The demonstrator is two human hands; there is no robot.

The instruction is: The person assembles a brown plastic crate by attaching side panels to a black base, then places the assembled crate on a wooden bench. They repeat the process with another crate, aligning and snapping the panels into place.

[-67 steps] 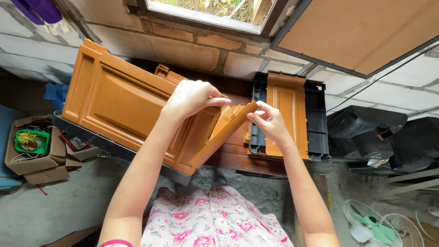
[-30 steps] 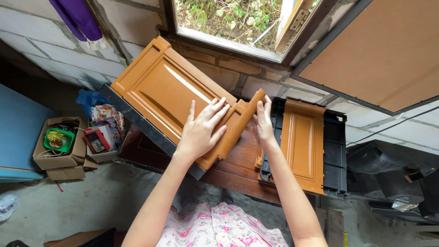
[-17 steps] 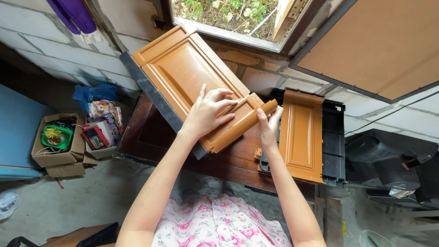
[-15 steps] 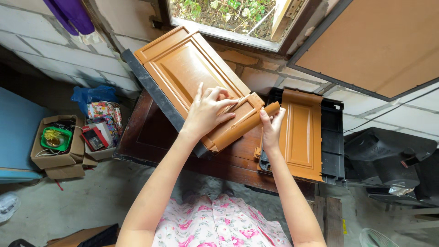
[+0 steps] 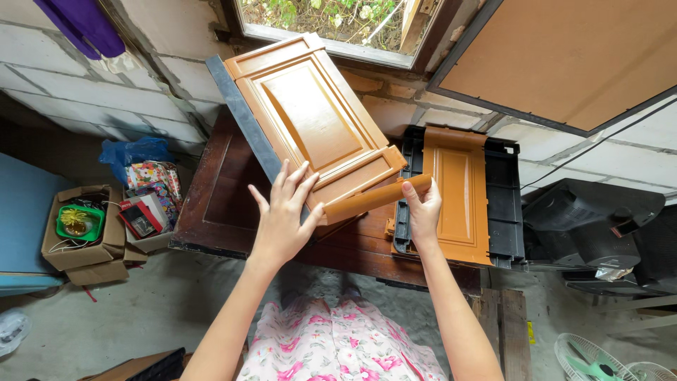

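Two bare hands work at a dark wooden table (image 5: 218, 204) below a window (image 5: 331, 21). With fingers spread apart, the left hand (image 5: 283, 219) lies flat on the lower edge of a large orange panelled door piece (image 5: 310, 120), which rests tilted on the table with a grey strip along its left side. Fingers of the right hand (image 5: 422, 209) are clamped on the end of an orange strip (image 5: 374, 200), which lies across the panel's lower corner. Just right sits a smaller orange panel (image 5: 457, 190) in a black frame (image 5: 502, 204). A cardboard box (image 5: 77, 240) stands on the floor at left.
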